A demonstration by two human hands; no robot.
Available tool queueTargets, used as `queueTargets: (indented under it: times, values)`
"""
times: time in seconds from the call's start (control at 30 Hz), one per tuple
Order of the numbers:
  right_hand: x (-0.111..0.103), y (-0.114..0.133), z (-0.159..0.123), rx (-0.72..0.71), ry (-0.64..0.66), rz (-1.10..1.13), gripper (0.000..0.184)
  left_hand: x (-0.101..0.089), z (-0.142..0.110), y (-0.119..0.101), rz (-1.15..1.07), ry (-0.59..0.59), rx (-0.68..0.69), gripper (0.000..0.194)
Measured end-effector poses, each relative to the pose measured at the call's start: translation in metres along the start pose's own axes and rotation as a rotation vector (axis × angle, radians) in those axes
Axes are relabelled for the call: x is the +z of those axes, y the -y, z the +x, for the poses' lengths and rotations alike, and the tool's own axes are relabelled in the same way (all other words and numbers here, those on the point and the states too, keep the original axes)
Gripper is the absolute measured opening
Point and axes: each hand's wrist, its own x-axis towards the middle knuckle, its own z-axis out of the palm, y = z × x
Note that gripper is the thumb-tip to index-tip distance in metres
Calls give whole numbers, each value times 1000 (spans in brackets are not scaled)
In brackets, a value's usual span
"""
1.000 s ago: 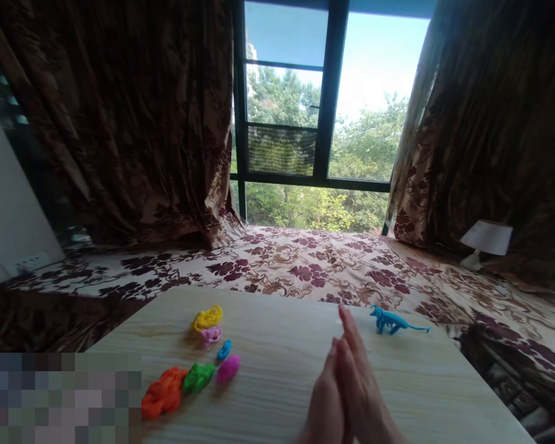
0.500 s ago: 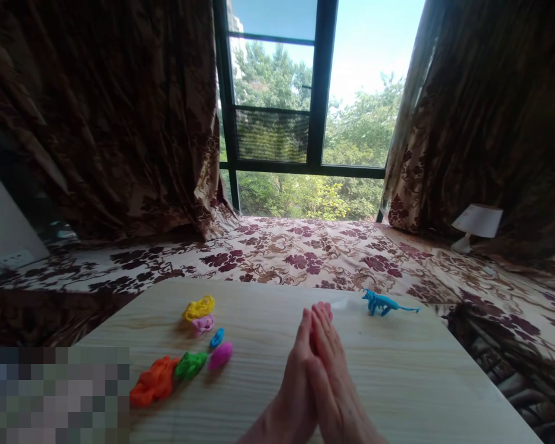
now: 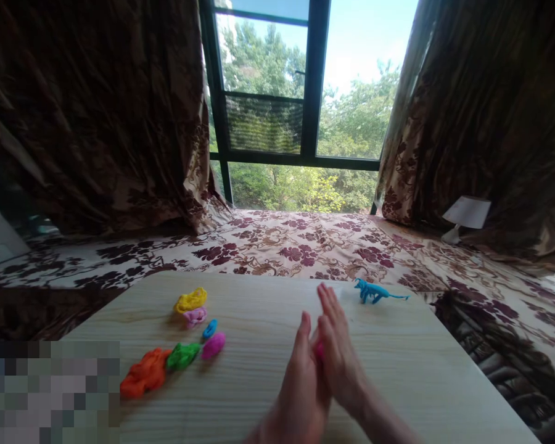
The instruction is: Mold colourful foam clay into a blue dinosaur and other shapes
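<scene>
Over the front middle of the table, my left hand point(image 3: 300, 382) and my right hand point(image 3: 341, 354) face each other palm to palm. A bit of pink modelling clay point(image 3: 319, 350) shows between the palms; most of it is hidden. Both hands have their fingers stretched out, pressing the clay from either side. To the left on the table lie lumps of clay: yellow point(image 3: 191, 300), pale pink point(image 3: 195, 317), blue point(image 3: 209, 328), magenta point(image 3: 213, 345), green point(image 3: 183, 356) and orange point(image 3: 145, 374). A blue clay animal with a long tail point(image 3: 374, 291) stands beyond my right hand.
The light wooden table point(image 3: 268, 308) has rounded far corners. Behind it spreads a flowered cloth point(image 3: 300, 253) on a ledge below the window point(image 3: 305, 111). Patterned curtains point(image 3: 166, 135) hang at both sides. A small white lamp point(image 3: 467, 213) stands at the right.
My right hand has slid forward against the left, and its fingertips now reach farther. Pink clay has come into sight between the palms. The view has shifted slightly.
</scene>
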Motion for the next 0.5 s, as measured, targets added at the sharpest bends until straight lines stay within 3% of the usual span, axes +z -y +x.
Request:
queueTargets:
  times: [0.07,0.17,0.27,0.37,0.5]
  values:
    - [-19,-21,18,158,-158,81,51,4,-7,18,50,52,-43,46]
    - [-40,-42,32,307,-230,142,55,3,-13,30,269,54,-127,35]
    - [-44,-39,28,312,-202,189,45,-4,-12,20,389,-49,-88,22]
    - [-40,-23,21,314,-153,299,35,-14,-9,0,295,-58,-103,21]
    - [-39,-3,17,321,45,436,33,-24,-1,-23,328,-98,-51,26]
